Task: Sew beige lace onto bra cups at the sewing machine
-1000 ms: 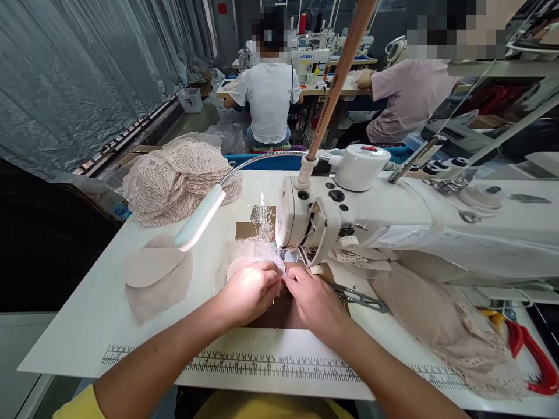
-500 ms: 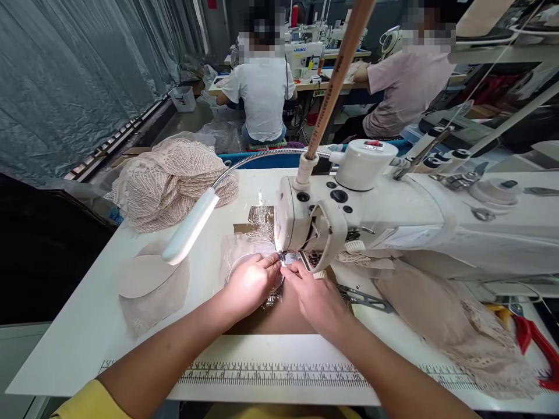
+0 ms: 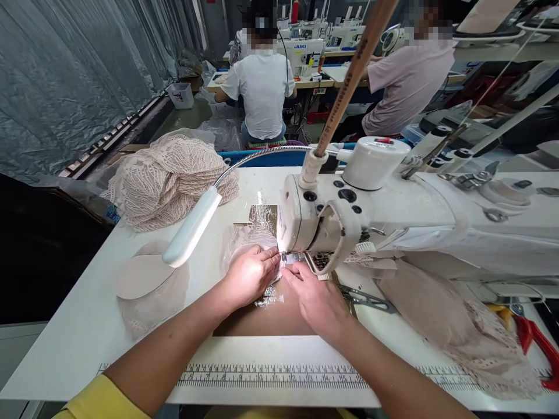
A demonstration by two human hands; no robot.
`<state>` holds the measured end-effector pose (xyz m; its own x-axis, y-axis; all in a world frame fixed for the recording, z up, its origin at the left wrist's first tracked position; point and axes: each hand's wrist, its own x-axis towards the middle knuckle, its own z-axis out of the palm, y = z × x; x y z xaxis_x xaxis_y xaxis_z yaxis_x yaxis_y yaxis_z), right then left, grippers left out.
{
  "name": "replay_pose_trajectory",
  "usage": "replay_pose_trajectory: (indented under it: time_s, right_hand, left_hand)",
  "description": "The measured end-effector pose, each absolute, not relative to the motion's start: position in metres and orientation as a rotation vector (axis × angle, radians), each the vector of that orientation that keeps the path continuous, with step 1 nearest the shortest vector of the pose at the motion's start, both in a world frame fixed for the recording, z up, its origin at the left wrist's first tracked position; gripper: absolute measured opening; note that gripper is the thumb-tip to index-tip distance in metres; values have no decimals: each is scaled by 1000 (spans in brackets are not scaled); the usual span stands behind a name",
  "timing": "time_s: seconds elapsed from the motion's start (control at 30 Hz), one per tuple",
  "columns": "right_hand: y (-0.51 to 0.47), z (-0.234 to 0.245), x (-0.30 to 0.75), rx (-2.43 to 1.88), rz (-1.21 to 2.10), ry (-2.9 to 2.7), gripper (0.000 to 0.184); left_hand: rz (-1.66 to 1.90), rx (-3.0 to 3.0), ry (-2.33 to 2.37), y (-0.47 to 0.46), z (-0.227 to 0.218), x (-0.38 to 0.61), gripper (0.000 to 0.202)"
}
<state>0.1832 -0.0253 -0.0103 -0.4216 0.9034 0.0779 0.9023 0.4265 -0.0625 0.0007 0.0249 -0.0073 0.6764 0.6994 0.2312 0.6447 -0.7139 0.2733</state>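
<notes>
My left hand [image 3: 250, 274] lies curled on a pale lace piece [image 3: 245, 244] and pinches its edge right at the presser foot [image 3: 290, 256] of the white sewing machine [image 3: 393, 218]. My right hand [image 3: 318, 298] rests beside it, fingertips pressed on the same lace edge just under the needle. Both hands sit on a brown patch of the table under the lamp's glare. The lace runs on behind the foot to the left of the machine head.
A heap of lace cups [image 3: 168, 177] lies at the back left, flat beige pieces [image 3: 148, 282] at the left, a gooseneck lamp [image 3: 192, 233] above them. Beige fabric [image 3: 449, 323], scissors [image 3: 367, 299] and a red tool [image 3: 535, 349] are at the right. Two people sew beyond.
Both hands have slid forward with the lace, from just short of the presser foot to right against it. The view has shifted slightly.
</notes>
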Motion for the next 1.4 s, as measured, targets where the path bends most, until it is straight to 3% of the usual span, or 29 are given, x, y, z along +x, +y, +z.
replay_pose_trajectory:
  time_s: [0.2, 0.5, 0.77, 0.93, 1.17, 1.4]
  right_hand:
    - [-25, -14, 186, -1615, 51, -2540, 64]
    - [-29, -19, 188, -1476, 108, -2403, 47]
    - [-34, -12, 198, -1165, 366, -2273, 35]
    - [-35, -7, 196, -1132, 402, -2331, 33]
    - [-35, -12, 195, -1236, 152, -2456, 35]
    - [-36, -14, 189, -1478, -15, -2522, 27]
  left_hand:
    - [470, 2665, 1285, 22, -7, -1, 28]
    - [391, 2451, 1482, 20, -5, -11, 40]
    - [273, 2340, 711, -22, 21, -37, 37]
    - [591, 2386, 801, -41, 27, -30, 32]
    - [479, 2603, 904, -23, 3, -10, 29]
    - [374, 2686, 1055, -14, 7, -5, 37]
